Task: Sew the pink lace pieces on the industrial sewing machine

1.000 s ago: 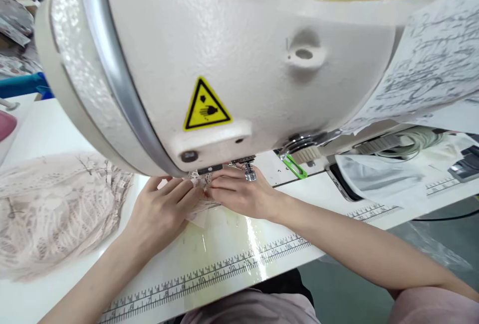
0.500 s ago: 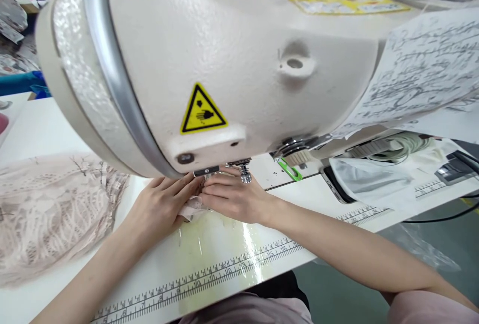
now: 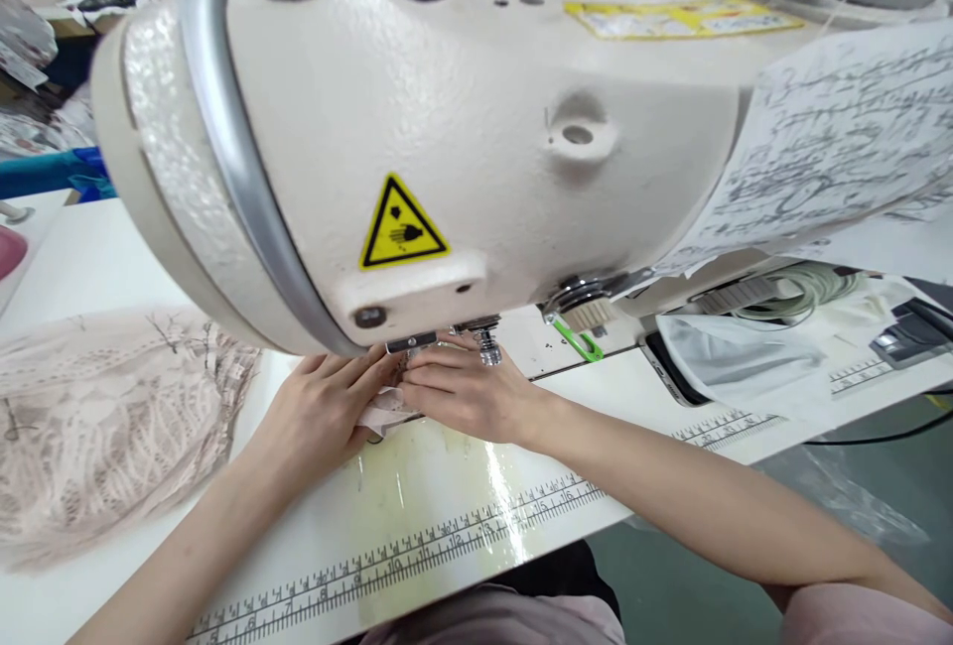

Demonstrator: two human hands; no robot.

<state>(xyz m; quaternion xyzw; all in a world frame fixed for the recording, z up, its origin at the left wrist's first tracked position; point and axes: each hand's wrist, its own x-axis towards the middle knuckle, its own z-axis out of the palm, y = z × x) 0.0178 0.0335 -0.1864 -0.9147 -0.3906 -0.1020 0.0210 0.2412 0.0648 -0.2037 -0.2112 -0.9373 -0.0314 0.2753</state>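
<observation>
A large cream sewing machine head fills the upper view, with a yellow warning sticker on its face. Under it, my left hand and my right hand lie side by side on a small piece of pale pink lace, fingers pressed flat and close together at the presser foot. The fingertips and the needle are hidden by the machine head.
A heap of pink lace fabric lies at the left on the white table, which has a printed ruler along its front edge. A green clip, cables and patterned fabric sit at the right.
Both hands and the lace piece have slid slightly further under the machine head. The camera has shifted a little.
</observation>
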